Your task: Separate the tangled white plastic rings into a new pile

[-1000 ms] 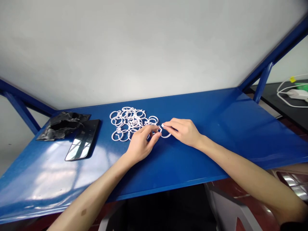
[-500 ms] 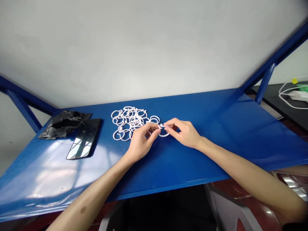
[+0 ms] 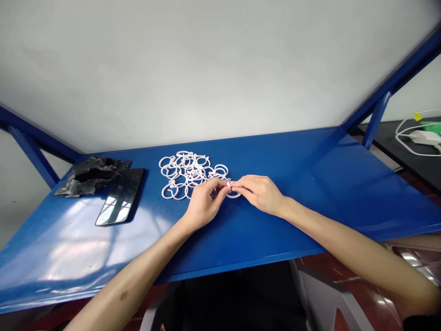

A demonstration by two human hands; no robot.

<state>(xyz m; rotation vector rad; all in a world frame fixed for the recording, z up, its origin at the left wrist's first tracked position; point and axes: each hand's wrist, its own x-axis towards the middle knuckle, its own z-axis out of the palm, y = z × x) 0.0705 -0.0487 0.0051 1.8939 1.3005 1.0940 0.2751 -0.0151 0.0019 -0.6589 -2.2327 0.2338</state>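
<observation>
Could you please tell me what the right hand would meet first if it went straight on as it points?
The right hand would likely meet the left hand first, at the white ring between them; any gap is hard to judge.

A dark phone [image 3: 121, 200] lies against a crumpled black bag [image 3: 89, 177].

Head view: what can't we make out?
All in the head view:
- White ring: upper part mostly covered by fingers of the left hand and right hand.
- Ring pile: exact count; rings overlap, left hand covers some.
- Black bag: contents, lost in its folds and shadow.
- White cabled item: cut off by right edge.
</observation>
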